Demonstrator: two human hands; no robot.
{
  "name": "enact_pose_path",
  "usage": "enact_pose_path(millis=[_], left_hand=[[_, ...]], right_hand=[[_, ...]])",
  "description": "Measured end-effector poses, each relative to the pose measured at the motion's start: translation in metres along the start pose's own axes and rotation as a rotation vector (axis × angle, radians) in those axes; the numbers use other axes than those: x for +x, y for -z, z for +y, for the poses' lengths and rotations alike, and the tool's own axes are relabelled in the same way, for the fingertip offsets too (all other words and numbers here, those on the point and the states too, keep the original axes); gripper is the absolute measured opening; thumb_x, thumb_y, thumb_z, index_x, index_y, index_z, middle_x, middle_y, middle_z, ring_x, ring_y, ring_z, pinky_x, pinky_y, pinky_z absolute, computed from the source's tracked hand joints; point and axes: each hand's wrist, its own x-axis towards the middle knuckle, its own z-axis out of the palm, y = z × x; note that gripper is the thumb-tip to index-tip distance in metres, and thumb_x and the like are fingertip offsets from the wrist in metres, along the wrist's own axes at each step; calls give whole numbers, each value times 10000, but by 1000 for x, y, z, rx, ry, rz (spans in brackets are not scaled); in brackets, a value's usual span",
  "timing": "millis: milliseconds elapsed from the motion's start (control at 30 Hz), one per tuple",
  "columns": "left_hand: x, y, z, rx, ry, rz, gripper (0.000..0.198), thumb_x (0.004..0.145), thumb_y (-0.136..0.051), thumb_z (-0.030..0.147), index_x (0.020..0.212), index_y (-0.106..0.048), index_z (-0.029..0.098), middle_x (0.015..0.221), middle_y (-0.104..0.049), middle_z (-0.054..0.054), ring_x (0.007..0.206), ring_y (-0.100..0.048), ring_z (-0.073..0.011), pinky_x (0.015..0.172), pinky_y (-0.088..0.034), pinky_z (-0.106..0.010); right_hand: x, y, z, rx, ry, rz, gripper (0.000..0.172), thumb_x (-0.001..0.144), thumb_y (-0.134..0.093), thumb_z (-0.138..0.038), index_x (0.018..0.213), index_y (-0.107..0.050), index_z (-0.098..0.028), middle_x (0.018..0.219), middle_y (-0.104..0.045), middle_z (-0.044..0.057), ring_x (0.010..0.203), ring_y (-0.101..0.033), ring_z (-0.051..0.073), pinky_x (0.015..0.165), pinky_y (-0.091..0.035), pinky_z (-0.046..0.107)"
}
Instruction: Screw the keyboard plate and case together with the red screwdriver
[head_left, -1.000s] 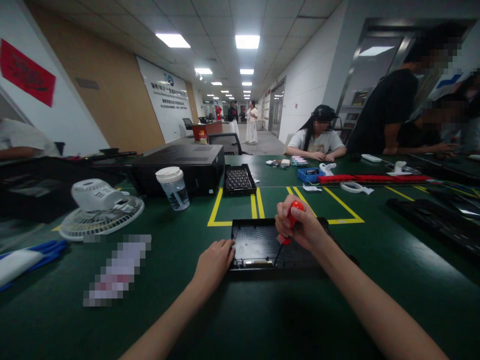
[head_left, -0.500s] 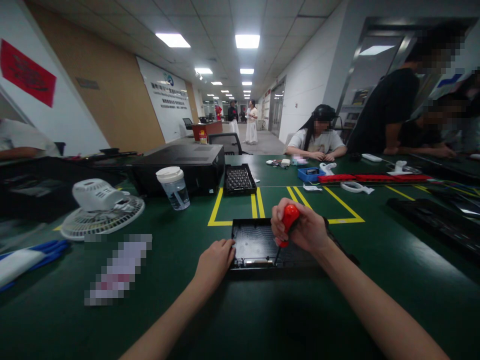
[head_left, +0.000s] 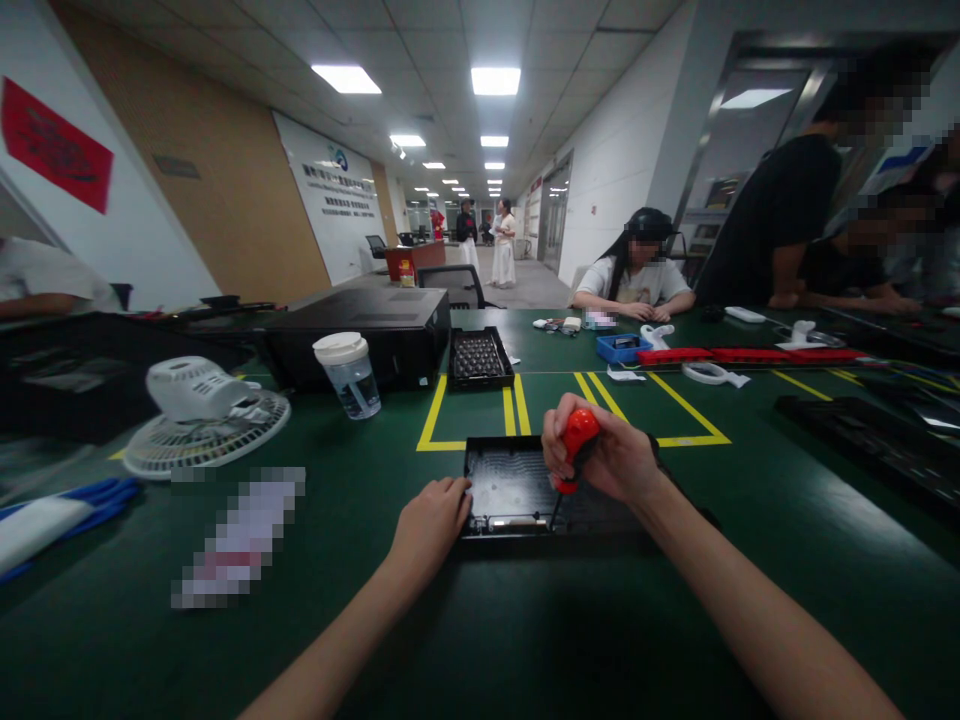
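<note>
A shallow black plastic panel point(head_left: 504, 476) with raised walls lies on the green table in front of me. My left hand point(head_left: 433, 515) grips its left edge, fingers bent over the rim. In my right hand point(head_left: 606, 450) is a red and black screwdriver point(head_left: 579, 436), held nearly upright from above. Its dark shaft points down at the panel's near wall, just right of a shiny metal strip point(head_left: 517, 524). Whether a screw sits under the tip is too small to make out. My right hand and forearm cover the panel's right part.
A white fan point(head_left: 202, 420), a lidded plastic cup point(head_left: 349, 375) and a large black case point(head_left: 360, 335) stand at left. Beyond the yellow tape is a black tray point(head_left: 480, 358) of small parts. A blue box point(head_left: 622, 348) lies near a seated person point(head_left: 636, 270).
The screwdriver's handle has turned slightly in my right hand, showing more of its black part. The panel and my left hand stay in place.
</note>
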Motion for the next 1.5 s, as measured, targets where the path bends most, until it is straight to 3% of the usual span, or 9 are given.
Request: enact_pose_path(millis=[1500], left_hand=[[2, -4, -1, 6, -29, 39, 314, 884, -329, 333, 1082, -552, 235, 1012, -615, -34, 909, -571, -170, 726, -463, -277]], right_hand=[[-1, 16, -9, -50, 19, -93, 137, 826, -444, -318, 850, -433, -184, 843, -561, 54, 672, -574, 183, 632, -444, 360]])
